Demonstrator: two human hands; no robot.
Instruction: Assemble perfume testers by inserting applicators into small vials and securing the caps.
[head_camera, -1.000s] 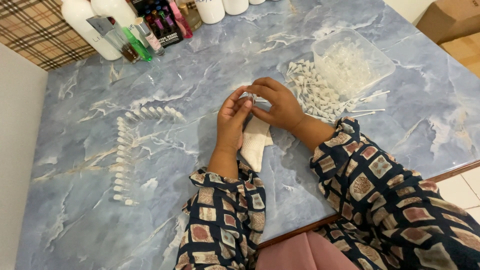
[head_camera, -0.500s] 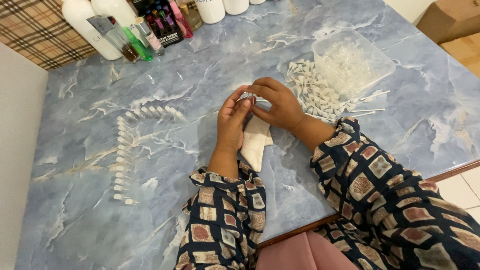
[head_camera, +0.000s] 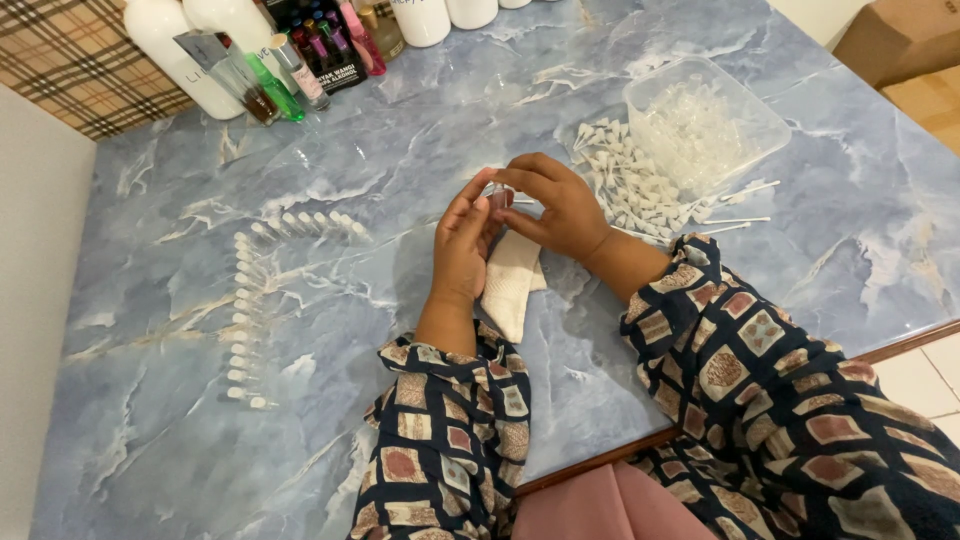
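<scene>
Pinching a small clear vial (head_camera: 497, 195) between both hands, your left hand (head_camera: 462, 245) and right hand (head_camera: 555, 205) meet above a white cloth (head_camera: 508, 285) on the desk (head_camera: 400, 150).

White bottles (head_camera: 180, 45) and small coloured vials (head_camera: 300, 65) stand along the far edge of the blue marble table (head_camera: 150, 440). A cardboard box (head_camera: 900, 45) sits on the floor past its right corner, and checked fabric (head_camera: 75, 65) lies beyond the left corner.
</scene>
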